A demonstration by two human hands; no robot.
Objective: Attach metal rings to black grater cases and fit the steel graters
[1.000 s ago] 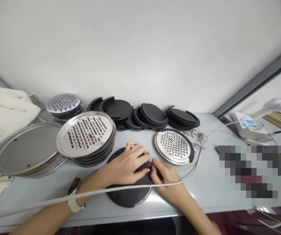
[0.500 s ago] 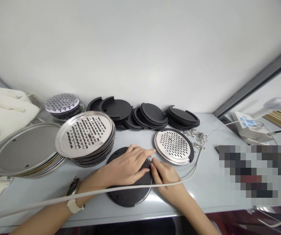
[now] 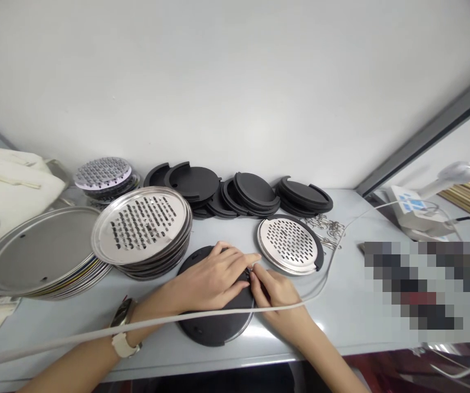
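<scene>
A black round disc (image 3: 218,327) with a cut-out rim and a silvery edge lies flat on the table under my left hand (image 3: 214,278). My left hand rests across its top with fingers stretched out, the index fingertip and thumb spread towards the right edge. At that edge my right hand (image 3: 278,286) pinches a small metal wire piece (image 3: 249,269), mostly hidden by the fingertips. Just beyond my right hand is a silvery perforated grater disc (image 3: 290,244) in a black holder. Small metal wire hooks (image 3: 327,228) lie in a loose heap behind it.
Stacks of grater plates (image 3: 142,226) and grey plates (image 3: 34,251) stand at left, beside a white bag (image 3: 9,185). Several black round holders (image 3: 257,191) line the wall. A white cable (image 3: 156,322) crosses over both forearms. A white box (image 3: 412,213) is at right.
My right fingertips have closed in further over the small metal wire piece, which shows less now. My left hand and the black disc have barely moved.
</scene>
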